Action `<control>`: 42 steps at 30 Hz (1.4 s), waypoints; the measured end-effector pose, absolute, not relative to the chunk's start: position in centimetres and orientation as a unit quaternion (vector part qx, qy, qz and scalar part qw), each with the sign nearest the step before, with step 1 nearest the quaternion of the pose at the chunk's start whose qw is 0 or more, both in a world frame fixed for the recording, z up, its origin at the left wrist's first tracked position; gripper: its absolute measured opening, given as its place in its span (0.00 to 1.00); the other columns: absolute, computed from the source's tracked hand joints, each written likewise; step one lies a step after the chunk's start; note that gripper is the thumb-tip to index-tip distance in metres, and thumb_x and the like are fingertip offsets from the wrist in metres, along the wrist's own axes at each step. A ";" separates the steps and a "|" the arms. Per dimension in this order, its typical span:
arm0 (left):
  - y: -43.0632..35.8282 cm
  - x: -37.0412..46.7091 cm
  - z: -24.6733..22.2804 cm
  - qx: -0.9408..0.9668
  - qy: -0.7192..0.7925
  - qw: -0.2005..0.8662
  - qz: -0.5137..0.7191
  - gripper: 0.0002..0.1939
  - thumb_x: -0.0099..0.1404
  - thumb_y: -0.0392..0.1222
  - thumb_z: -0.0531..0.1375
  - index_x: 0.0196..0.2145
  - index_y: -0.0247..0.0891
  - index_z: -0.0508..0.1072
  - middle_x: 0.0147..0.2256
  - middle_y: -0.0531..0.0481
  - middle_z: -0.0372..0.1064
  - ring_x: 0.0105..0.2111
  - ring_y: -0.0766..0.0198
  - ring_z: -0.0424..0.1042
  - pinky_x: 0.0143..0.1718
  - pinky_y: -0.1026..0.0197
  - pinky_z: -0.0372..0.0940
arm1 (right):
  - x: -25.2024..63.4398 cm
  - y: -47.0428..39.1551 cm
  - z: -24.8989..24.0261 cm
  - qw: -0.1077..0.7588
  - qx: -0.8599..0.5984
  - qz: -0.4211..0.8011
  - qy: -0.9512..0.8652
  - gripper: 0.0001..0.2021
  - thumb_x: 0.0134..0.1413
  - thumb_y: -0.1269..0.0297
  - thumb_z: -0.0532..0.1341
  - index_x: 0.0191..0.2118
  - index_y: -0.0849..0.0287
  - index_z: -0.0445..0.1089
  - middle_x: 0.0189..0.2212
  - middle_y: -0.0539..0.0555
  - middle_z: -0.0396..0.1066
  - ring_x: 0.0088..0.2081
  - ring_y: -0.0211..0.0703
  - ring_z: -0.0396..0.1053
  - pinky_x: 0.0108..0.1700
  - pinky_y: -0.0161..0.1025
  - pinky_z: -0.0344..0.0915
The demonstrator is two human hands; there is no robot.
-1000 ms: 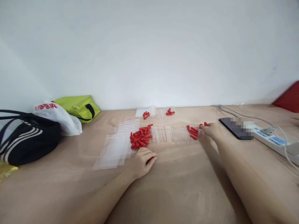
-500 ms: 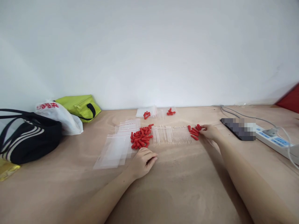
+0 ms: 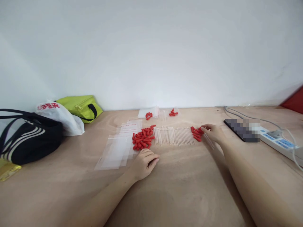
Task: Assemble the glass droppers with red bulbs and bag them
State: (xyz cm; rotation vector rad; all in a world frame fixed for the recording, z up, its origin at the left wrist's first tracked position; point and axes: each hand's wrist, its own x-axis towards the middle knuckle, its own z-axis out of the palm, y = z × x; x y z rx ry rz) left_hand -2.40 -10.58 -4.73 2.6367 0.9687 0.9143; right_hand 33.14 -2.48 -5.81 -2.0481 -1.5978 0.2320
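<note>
My left hand (image 3: 145, 164) rests on the table just in front of a heap of red rubber dropper bulbs (image 3: 143, 138), its fingers loosely bent, thumb apart and nothing visible in it. My right hand (image 3: 213, 132) pinches a red rubber bulb (image 3: 202, 129) at the edge of a smaller group of bulbs (image 3: 196, 133). Thin clear tubes (image 3: 209, 141) lie below that hand, partly covered by it. Between the two groups of bulbs, a row of clear tubes (image 3: 174, 136) lies side by side.
Clear zip bags (image 3: 113, 153) overlap on the left. At the back lie more bags (image 3: 142, 113) with red bulbs and tubes. A black bag (image 3: 35, 138), white plastic bag (image 3: 71, 121) and green bag (image 3: 80, 105) stand left; a phone (image 3: 236, 129) and power strip (image 3: 279, 138) lie right.
My right hand has shifted slightly and its fingers have lifted and opened up from the bulbs' edge, showing the tubes below it. My left hand stays in place.
</note>
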 end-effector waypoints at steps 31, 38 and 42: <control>-1.7 3.1 -2.1 0.708 0.698 -0.059 0.085 0.17 0.57 0.48 0.51 0.35 0.34 0.73 0.40 0.39 0.65 0.44 0.50 0.58 0.42 0.52 0.52 | 20.8 -9.6 -6.9 0.403 -0.450 0.074 -0.794 0.07 0.52 0.67 0.53 0.33 0.59 0.68 0.27 0.54 0.63 0.31 0.41 0.61 0.32 0.38 0.60; -0.7 3.5 -1.7 0.688 0.723 -0.033 0.058 0.18 0.56 0.46 0.51 0.35 0.31 0.73 0.42 0.35 0.65 0.44 0.47 0.58 0.43 0.51 0.51 | 20.6 -9.5 -6.7 0.406 -0.452 0.082 -0.790 0.07 0.52 0.67 0.54 0.33 0.59 0.69 0.26 0.54 0.63 0.31 0.41 0.61 0.32 0.39 0.60; -0.4 3.7 -1.6 0.673 0.738 -0.011 0.047 0.19 0.54 0.45 0.53 0.37 0.30 0.72 0.42 0.33 0.65 0.44 0.45 0.59 0.42 0.49 0.50 | 20.5 -9.6 -6.7 0.408 -0.456 0.083 -0.787 0.07 0.52 0.67 0.54 0.33 0.58 0.69 0.26 0.54 0.63 0.31 0.41 0.62 0.32 0.39 0.60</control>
